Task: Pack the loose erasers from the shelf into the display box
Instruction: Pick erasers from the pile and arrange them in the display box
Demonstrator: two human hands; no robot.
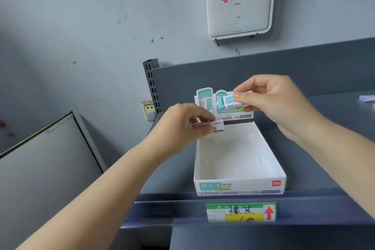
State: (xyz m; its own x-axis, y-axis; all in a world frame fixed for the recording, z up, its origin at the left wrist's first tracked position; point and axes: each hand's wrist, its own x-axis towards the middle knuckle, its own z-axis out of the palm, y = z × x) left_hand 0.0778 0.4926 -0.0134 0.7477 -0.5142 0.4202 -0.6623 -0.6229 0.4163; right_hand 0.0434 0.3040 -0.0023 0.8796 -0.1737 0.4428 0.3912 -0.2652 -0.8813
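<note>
A white display box [239, 185] with teal print stands open on the grey shelf [316, 148], its header card upright at the back; its inside looks bare. My left hand [182, 126] pinches a white-sleeved eraser [217, 126] just above the box's back left corner. My right hand [274, 99] holds a teal and white eraser [228, 102] in front of the header card, higher than the left one.
A price label [241, 212] with a red arrow sits on the shelf's front rail below the box. A loose pale item [367, 98] lies on the shelf at far right. A white router [237, 2] hangs on the wall above. A grey panel [46, 158] leans at left.
</note>
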